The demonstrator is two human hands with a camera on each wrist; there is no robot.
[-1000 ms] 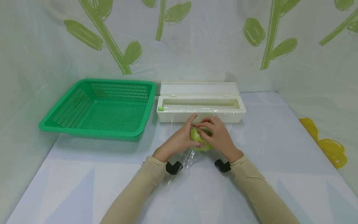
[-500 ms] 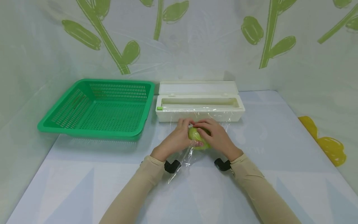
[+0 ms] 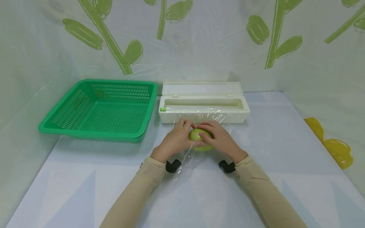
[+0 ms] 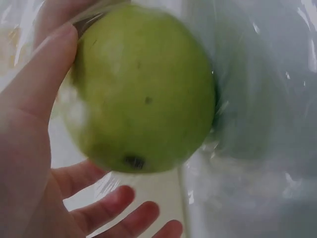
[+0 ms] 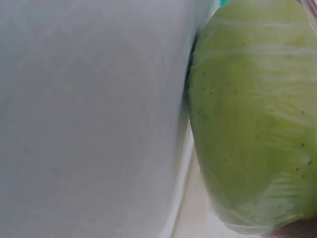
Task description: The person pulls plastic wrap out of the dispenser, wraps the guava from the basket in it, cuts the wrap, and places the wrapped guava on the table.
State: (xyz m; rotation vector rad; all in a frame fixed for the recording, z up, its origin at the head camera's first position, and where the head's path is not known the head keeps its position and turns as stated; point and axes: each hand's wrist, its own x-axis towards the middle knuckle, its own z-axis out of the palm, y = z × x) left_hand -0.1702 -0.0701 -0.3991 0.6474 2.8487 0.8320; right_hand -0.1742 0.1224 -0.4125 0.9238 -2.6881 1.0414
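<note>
A rounded green fruit with small dark specks sits on the table between both hands, clear cling film lying in creases over it. My left hand holds its left side, thumb toward me and fingers curving round the far side. In the left wrist view several of its fingertips stand spread, apart from the fruit. From the right, my right hand grips the wrapped fruit, its thumb pressing on top. Film stretches back to the white dispenser box; the fruit's underside is hidden.
A green plastic basket stands at the back left. The dispenser's lid is raised, and a light green slider sits at the left of its front edge. A loose film tail trails below my left hand.
The fruit has shifted slightly left and turned under the film. My left hand moved left, its raised fingers curving down round the fruit. My right hand stays nearly in place.
</note>
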